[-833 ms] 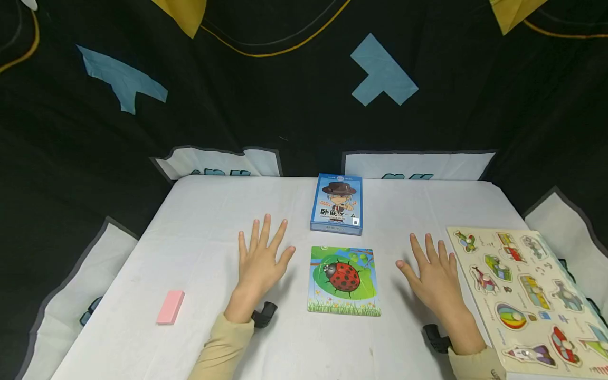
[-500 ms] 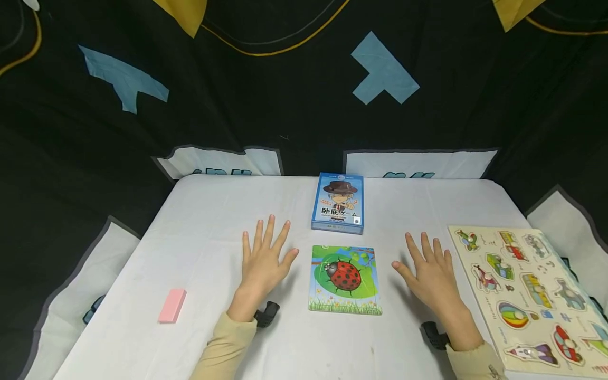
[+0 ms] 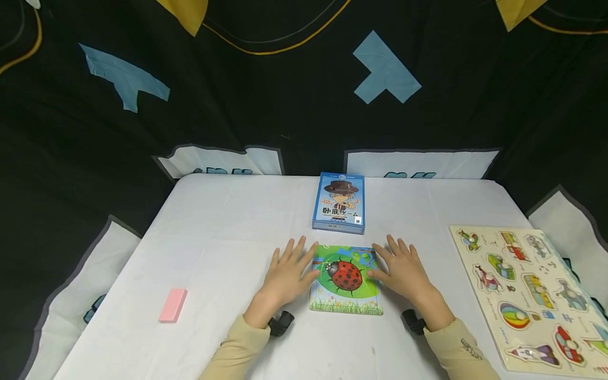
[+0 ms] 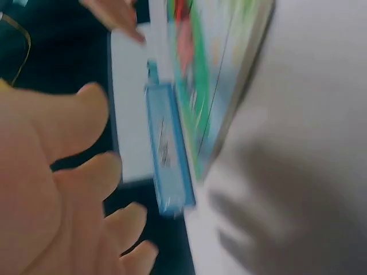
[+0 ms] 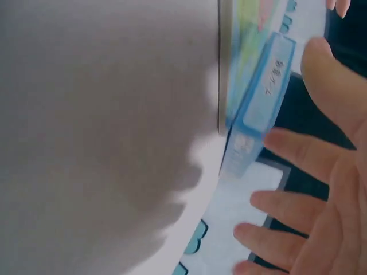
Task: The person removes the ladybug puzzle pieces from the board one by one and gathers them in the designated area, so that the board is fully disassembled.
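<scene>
A square ladybug puzzle (image 3: pixel 345 301) lies flat on the white table between the two hands. My left hand (image 3: pixel 286 278) hovers at its left edge, fingers spread, thumb and index tip over or beside the border. On the other side my right hand (image 3: pixel 402 272) mirrors it, fingers extended, with the thumb near the right edge. Whether either hand touches the puzzle is hard to tell; the left wrist view, though blurred, shows the left fingers (image 4: pixel 86 123) apart from it. Behind the puzzle rests a blue card game box (image 3: pixel 338 203), which both wrist views also show.
A pink block (image 3: pixel 173 305) lies at the left of the table (image 3: pixel 228 211). Along the right side is a large cream wooden puzzle board (image 3: pixel 518 279) with colourful vehicle pieces. A black curtain (image 3: pixel 285 105) hangs behind the table.
Both hands have moved inward from the sides to the ladybug puzzle's edges, the left going right and the right going left. The puzzle, box, block and board stay where they were.
</scene>
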